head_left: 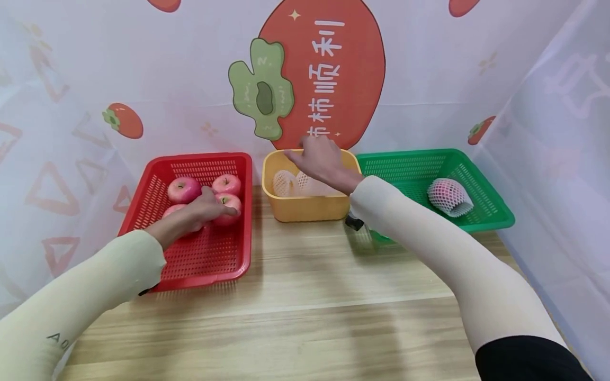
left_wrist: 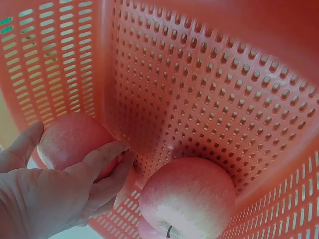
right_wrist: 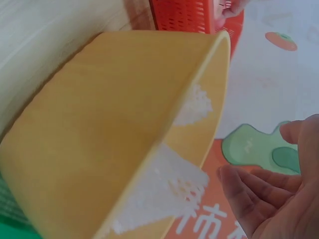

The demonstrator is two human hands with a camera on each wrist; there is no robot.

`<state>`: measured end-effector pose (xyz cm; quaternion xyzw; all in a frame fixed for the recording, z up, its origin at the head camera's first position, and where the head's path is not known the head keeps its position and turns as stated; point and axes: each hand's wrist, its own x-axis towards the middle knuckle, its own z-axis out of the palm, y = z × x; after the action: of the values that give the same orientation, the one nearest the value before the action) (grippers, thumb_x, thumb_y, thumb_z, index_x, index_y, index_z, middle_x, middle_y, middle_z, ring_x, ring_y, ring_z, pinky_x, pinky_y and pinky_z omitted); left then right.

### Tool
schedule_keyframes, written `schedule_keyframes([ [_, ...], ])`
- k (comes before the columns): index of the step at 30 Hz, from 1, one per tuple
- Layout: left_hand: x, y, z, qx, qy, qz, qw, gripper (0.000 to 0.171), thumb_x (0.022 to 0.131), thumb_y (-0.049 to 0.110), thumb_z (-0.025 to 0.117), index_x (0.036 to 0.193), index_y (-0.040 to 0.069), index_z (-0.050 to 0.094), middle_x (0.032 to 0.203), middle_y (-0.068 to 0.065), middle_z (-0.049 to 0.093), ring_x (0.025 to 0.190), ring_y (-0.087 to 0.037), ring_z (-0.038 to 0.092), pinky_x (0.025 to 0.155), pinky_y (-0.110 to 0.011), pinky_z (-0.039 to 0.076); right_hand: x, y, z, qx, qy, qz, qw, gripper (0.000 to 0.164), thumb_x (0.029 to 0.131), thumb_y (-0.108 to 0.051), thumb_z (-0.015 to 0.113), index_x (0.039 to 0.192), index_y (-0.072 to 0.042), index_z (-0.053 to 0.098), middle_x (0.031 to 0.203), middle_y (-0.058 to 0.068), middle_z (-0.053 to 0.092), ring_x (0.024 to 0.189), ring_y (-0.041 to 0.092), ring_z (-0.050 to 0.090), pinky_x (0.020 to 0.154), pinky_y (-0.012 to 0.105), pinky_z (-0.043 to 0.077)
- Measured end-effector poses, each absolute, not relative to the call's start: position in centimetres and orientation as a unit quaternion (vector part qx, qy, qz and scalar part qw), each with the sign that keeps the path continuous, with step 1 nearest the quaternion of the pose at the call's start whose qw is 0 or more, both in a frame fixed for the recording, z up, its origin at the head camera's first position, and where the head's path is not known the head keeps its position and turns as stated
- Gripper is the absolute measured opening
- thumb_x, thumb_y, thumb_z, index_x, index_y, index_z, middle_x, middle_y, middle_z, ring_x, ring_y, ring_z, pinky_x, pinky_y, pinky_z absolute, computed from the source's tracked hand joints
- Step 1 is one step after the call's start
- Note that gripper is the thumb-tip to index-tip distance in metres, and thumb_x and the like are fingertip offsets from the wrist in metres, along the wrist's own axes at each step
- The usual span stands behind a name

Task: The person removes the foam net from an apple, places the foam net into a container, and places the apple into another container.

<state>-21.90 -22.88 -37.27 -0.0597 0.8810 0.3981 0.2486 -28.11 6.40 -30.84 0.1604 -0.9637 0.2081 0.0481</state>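
Observation:
Inside the red basket [head_left: 245, 238] at the left, my left hand [head_left: 201, 207] grips an apple [left_wrist: 75, 137], thumb on one side and fingers on the other. Another apple [left_wrist: 187, 199] with its stem showing lies beside it in the left wrist view. Several more pink-red apples, one of them darker [head_left: 184, 189], sit around the hand. My right hand [head_left: 320, 159] hovers over the yellow bin [head_left: 310, 210], its fingers loosely bent and holding nothing. White foam fruit nets [right_wrist: 157, 191] lie in that bin, partly hidden by the hand and wrist in the head view.
At the right stands a green basket [head_left: 495, 214], with an apple in a foam net [head_left: 447, 194] inside. My right forearm crosses its front left part. The baskets stand on a wooden table [head_left: 286, 307], against a printed cloth backdrop [head_left: 190, 79].

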Motion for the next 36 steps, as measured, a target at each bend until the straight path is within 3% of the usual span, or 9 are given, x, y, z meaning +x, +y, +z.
schedule_keyframes([
  [3, -22.2, -23.0, -37.4, -0.062, 0.885, 0.379, 0.263, 0.109, 0.097, 0.028, 0.07, 0.154, -0.019, -0.01, 0.16, -0.035, 0.01, 0.136, -0.043, 0.029, 0.112, -0.052, 0.04, -28.1, 7.2, -30.2, 0.16, -0.965, 0.2, 0.052, 0.039, 0.103, -0.046, 0.065, 0.085, -0.012, 0.062, 0.067, 0.004, 0.056, 0.057, 0.019, 0.054, 0.053, 0.029, 0.04],
  [7, -22.4, -22.9, -37.7, -0.05, 0.887, 0.354, 0.291, 0.115, 0.098, 0.03, 0.067, 0.152, -0.02, -0.02, 0.166, -0.038, 0.003, 0.145, -0.045, 0.025, 0.124, -0.059, 0.029, -28.2, 8.5, -29.5, 0.157, -0.967, 0.192, 0.058, 0.033, 0.103, -0.044, 0.065, 0.097, -0.012, 0.069, 0.072, 0.005, 0.064, 0.061, 0.021, 0.061, 0.055, 0.031, 0.047],
  [9, -22.5, -22.9, -37.9, -0.044, 0.887, 0.348, 0.3, 0.117, 0.098, 0.029, 0.067, 0.151, -0.02, -0.026, 0.168, -0.038, -0.002, 0.15, -0.045, 0.021, 0.127, -0.06, 0.023, -28.4, 9.1, -29.3, 0.152, -0.969, 0.187, 0.059, 0.034, 0.103, -0.044, 0.064, 0.104, -0.011, 0.073, 0.076, 0.005, 0.068, 0.064, 0.021, 0.064, 0.056, 0.032, 0.05],
  [15, -22.5, -22.7, -38.3, -0.048, 0.883, 0.345, 0.314, 0.116, 0.1, 0.025, 0.064, 0.148, -0.018, -0.032, 0.169, -0.038, -0.005, 0.155, -0.044, 0.014, 0.129, -0.057, 0.019, -28.6, 11.4, -28.5, 0.136, -0.975, 0.166, 0.05, 0.04, 0.103, -0.043, 0.064, 0.116, -0.007, 0.073, 0.084, 0.007, 0.071, 0.066, 0.023, 0.064, 0.057, 0.035, 0.053],
  [22, -22.7, -22.8, -38.0, -0.04, 0.897, 0.309, 0.313, 0.111, 0.099, 0.024, 0.063, 0.15, -0.021, -0.025, 0.161, -0.04, 0.016, 0.148, -0.047, 0.024, 0.126, -0.06, 0.026, -29.1, 15.2, -28.0, 0.108, -0.981, 0.154, 0.036, 0.044, 0.103, -0.037, 0.065, 0.128, 0.0, 0.069, 0.107, 0.015, 0.076, 0.081, 0.028, 0.07, 0.073, 0.042, 0.06],
  [26, -22.8, -22.7, -37.8, -0.033, 0.9, 0.301, 0.314, 0.111, 0.1, 0.021, 0.061, 0.148, -0.02, -0.03, 0.164, -0.043, 0.01, 0.154, -0.049, 0.016, 0.128, -0.06, 0.02, -29.5, 17.6, -27.7, 0.096, -0.986, 0.138, 0.015, 0.046, 0.104, -0.039, 0.062, 0.133, -0.002, 0.067, 0.112, 0.016, 0.076, 0.086, 0.03, 0.07, 0.07, 0.041, 0.058],
  [28, -22.7, -22.6, -37.8, -0.029, 0.901, 0.299, 0.312, 0.111, 0.1, 0.019, 0.061, 0.148, -0.02, -0.03, 0.164, -0.043, 0.012, 0.153, -0.049, 0.018, 0.128, -0.059, 0.02, -29.7, 18.8, -27.5, 0.089, -0.988, 0.122, 0.008, 0.05, 0.104, -0.04, 0.061, 0.136, -0.002, 0.065, 0.115, 0.017, 0.075, 0.09, 0.032, 0.07, 0.07, 0.043, 0.059],
  [36, -22.3, -22.3, -37.8, -0.015, 0.907, 0.293, 0.301, 0.115, 0.096, 0.019, 0.068, 0.149, -0.021, -0.025, 0.157, -0.05, 0.018, 0.146, -0.052, 0.031, 0.12, -0.06, 0.036, -30.4, 23.4, -26.8, 0.065, -0.993, 0.09, -0.038, 0.061, 0.104, -0.042, 0.055, 0.143, 0.006, 0.057, 0.133, 0.028, 0.067, 0.107, 0.041, 0.068, 0.088, 0.055, 0.059],
])
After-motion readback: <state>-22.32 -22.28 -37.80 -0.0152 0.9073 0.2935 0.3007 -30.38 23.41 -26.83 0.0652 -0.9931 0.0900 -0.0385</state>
